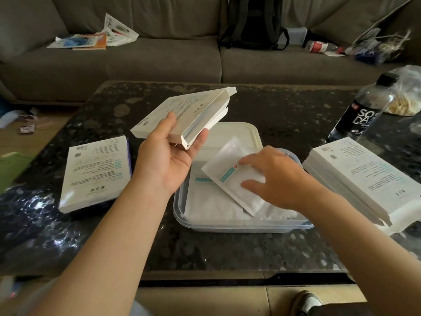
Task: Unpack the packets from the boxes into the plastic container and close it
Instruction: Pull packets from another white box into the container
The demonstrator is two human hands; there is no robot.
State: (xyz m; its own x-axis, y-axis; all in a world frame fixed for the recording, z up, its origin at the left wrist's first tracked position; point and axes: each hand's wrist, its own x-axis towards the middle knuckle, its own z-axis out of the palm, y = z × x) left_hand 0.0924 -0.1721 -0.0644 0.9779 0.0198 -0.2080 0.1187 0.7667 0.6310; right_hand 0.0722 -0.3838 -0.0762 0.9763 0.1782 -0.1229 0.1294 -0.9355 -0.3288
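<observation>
Some packets point(227, 208) already lie in my plastic container point(180, 215). My right hand point(275, 176) holds one more packet point(230, 172) over it. My left hand point(168, 153) grips an opened box point(182, 112). Boxes point(355, 176) wait; the lid point(237, 135) is off.

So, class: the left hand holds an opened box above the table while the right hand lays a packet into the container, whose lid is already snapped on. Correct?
Not quite. The head view shows the container open; its lid lies behind it. The left hand does hold the box, and the right hand the packet.
</observation>
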